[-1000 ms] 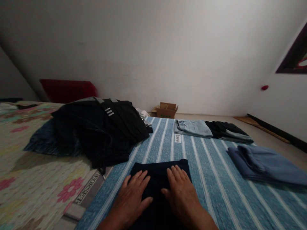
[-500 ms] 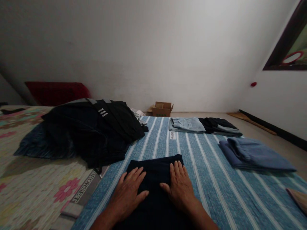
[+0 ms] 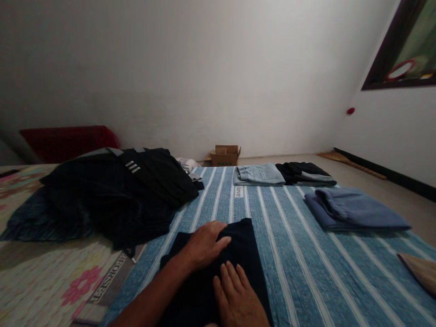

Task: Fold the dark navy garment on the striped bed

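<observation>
A folded dark navy garment (image 3: 243, 247) lies in front of me on the blue-and-white striped sheet (image 3: 299, 268). My left hand (image 3: 203, 245) rests flat on its far part, fingers pointing right. Nearer to me, my right hand (image 3: 235, 297) presses flat on the same garment with its fingers spread. Neither hand grips the cloth.
A heap of black clothes (image 3: 116, 190) lies at the left, partly on a floral sheet (image 3: 44, 277). Folded blue trousers (image 3: 350, 209), light jeans (image 3: 259, 174) and a dark folded item (image 3: 304, 172) sit farther off. A cardboard box (image 3: 225, 155) stands by the wall, with a red cushion (image 3: 66, 141) at the left.
My left hand slid forward and right across the garment's top. My right hand drew back toward me. The view turned slightly to the right.
</observation>
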A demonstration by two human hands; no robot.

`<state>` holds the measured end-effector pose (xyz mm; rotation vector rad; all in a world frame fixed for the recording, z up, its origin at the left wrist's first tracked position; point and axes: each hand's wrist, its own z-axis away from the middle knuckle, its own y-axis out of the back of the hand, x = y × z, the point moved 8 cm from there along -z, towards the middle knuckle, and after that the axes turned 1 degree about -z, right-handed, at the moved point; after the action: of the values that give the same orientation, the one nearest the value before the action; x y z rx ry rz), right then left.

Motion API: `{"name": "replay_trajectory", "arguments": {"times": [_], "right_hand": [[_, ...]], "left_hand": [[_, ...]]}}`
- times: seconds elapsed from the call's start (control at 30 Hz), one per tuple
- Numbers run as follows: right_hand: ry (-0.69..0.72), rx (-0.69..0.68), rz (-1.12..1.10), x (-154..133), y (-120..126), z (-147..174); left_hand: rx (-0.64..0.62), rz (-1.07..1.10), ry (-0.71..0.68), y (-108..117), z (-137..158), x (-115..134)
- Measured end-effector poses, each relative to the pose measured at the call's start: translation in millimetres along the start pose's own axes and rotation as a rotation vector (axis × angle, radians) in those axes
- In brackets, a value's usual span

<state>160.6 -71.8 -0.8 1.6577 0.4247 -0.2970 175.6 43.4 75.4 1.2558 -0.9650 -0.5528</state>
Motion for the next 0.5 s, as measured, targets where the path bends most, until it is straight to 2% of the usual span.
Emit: {"name": "replay_trajectory", "arguments": {"times": [0.1,0.23,0.37,0.5], "right_hand": [[-0.031,-0.034,0.011,0.3,-2.9,-4.2],[-0.021,-0.055,0.020,-0.9,-7.6,-8.0],[0.013,-0.022,0.046,-2.5,-13.3,-11.0],[0.013,0.010,0.083,-2.7,-17.5,-12.6]], "left_hand": [[-0.073,-0.020,0.038,-13.1,-44.8,17.1],[-0.103,-0.052,0.165,-33.8,-89.4,14.8],[-0.140,-0.034,0.285,-45.8,-109.7,0.8],[-0.202,0.052,0.317,-53.5,-116.8,-8.7]]}}
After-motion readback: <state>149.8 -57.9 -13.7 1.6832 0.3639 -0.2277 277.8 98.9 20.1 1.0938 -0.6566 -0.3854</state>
